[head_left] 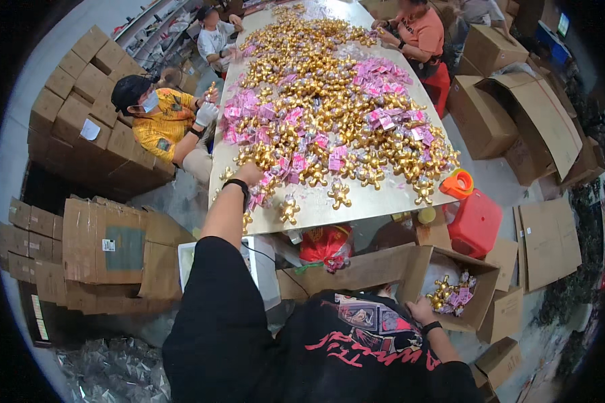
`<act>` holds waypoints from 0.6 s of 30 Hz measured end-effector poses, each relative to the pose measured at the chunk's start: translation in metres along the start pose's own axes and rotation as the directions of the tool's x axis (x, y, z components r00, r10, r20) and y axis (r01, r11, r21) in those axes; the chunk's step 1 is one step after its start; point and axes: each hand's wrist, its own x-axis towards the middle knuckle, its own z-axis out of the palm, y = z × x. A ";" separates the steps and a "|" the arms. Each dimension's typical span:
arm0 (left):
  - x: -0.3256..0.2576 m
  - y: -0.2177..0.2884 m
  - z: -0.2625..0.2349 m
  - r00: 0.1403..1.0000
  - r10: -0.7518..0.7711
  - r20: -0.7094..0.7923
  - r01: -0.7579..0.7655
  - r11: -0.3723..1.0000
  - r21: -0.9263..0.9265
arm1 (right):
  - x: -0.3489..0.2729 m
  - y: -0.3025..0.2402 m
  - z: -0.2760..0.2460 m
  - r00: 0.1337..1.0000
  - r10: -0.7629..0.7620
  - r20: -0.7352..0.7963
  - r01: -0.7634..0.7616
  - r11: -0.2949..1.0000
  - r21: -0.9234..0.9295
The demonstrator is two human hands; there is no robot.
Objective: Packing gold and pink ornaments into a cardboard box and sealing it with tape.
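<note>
A workroom crowded with cardboard surrounds a long pale table [376, 198] that runs away from the person. Shiny gold bear-like figurines [329, 101] lie heaped along most of its length, mixed with pink printed cards [380, 74]; a few sit apart near the closest edge.

The left hand [250, 173] reaches down into the near left side of the heap, fingers bent among the figurines; whether they have hold of one cannot be told, as the fingertips are hidden. The right hand [421, 311] is low at the near left rim of an open carton [487, 295], fingers bent against the cardboard; how firmly it grips cannot be made out.

Inside that carton lies a small cluster of figurines with pink cards. By comparison, the great bulk is on the table, so the share in the carton looks slight.

Beside the carton stands a red plastic stool [477, 225], with an orange tape roll [457, 183] at the table corner above it. On the left, a co-worker in a yellow shirt [161, 127] raises a gloved hand [207, 114] by the table; behind are stacked cartons [81, 87].
</note>
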 end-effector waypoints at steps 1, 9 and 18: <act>-0.001 0.043 0.003 0.949 -0.299 0.102 0.316 0.907 -0.280 | -0.011 -0.009 -0.005 0.999 0.044 -0.016 -0.044 0.999 0.001; -0.033 0.041 0.116 0.829 -0.509 0.231 0.542 0.833 -0.112 | -0.007 -0.006 0.010 0.990 0.126 -0.059 -0.119 0.986 0.116; -0.039 0.023 0.123 0.840 -0.530 -0.116 0.466 0.815 -0.344 | -0.006 -0.015 0.032 0.942 0.292 -0.164 -0.307 0.949 -0.073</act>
